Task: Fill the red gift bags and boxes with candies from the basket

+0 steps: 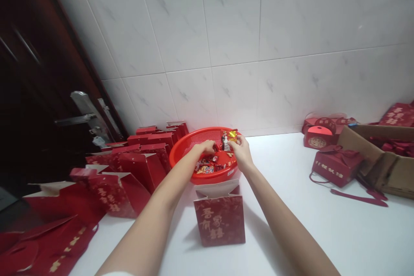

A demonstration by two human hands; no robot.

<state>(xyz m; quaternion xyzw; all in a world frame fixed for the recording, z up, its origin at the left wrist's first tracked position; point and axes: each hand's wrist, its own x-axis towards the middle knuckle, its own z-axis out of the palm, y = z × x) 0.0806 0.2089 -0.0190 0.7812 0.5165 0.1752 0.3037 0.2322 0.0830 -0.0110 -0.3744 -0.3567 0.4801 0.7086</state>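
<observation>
A red plastic basket (181, 151) with wrapped candies (207, 169) in it stands against the tiled wall. My left hand (207, 147) is inside the basket, its fingers bent down at something red that is too small to name. At the basket's right side, my right hand (241, 148) is closed on a gold-wrapped candy (233, 135). Beside that candy is a packet with a picture of a couple (225, 141). In front of the basket, between my forearms, an open red paper bag (220, 222) with gold characters stands upright on the white table.
Several open red bags (142, 168) stand in rows at the left, near a dark door (39, 51) with a metal handle. At the right are a dark red box (338, 164) with ribbons, smaller red boxes (318, 137) and a cardboard box (371, 155) holding red items.
</observation>
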